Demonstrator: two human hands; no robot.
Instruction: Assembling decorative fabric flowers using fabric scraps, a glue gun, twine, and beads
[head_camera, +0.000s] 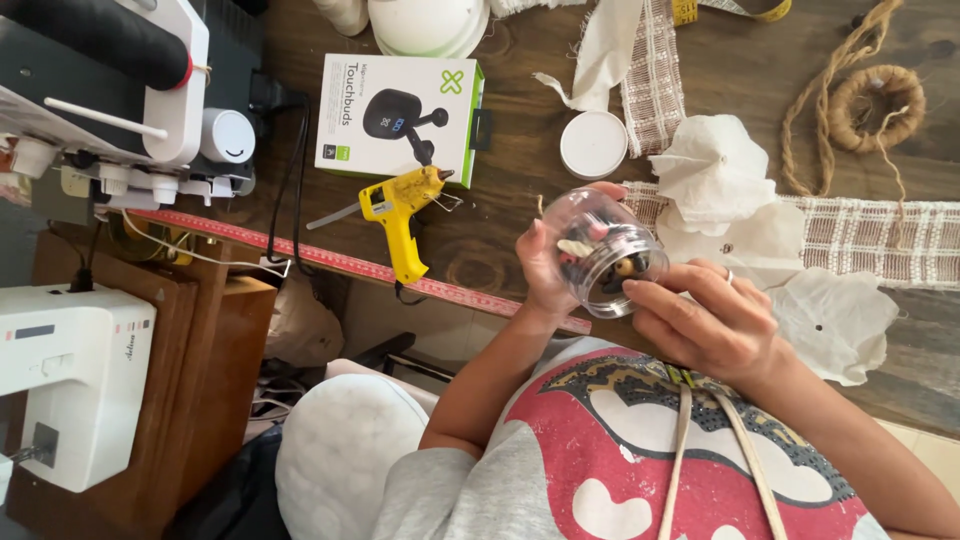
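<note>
Dark wooden bench (520, 230), cluttered with craft scraps. Left hand (545, 265) wraps the clear plastic jar (605, 250); right hand (705, 320) fingertips pinch inside its mouth. Jar judged light, rigid, slick: grip around the wall.

We see a small clear plastic jar (603, 250), lidless, tipped on its side with its mouth toward us, small dark and pale bits inside, above the table edge.

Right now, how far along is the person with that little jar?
Done: the white lid is off, lying on the table. In hand: the left hand holds the clear jar while the right hand fingers reach its mouth. The glue gun and white fabric pieces lie untouched.
</note>
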